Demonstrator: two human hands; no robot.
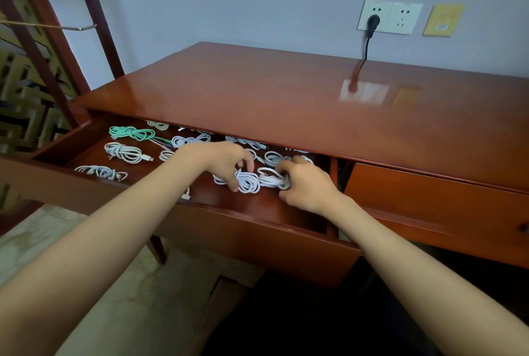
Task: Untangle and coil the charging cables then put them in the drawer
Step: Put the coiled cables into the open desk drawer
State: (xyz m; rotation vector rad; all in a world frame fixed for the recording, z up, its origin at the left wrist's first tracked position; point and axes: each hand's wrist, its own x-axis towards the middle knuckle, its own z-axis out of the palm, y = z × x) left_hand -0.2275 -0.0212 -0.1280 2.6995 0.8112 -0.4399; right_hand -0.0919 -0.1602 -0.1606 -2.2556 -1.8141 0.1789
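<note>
The left drawer (257, 238) of the red-brown desk stands pulled out. Several coiled white cables lie on its floor, along with one green coiled cable (131, 133) at the back left. Both hands reach into the right part of the drawer. My left hand (226, 163) curls its fingers over one white coil (247, 182). My right hand (306, 184) grips a second white coil (272, 179) right beside it. The two coils touch. More white coils (123, 152) lie apart along the drawer's left side.
The glossy desk top (286, 98) overhangs the back of the drawer. A shut drawer (435, 204) sits to the right. A black plug (373, 23) hangs from the wall socket behind the desk. A wooden frame (94, 17) stands at the left.
</note>
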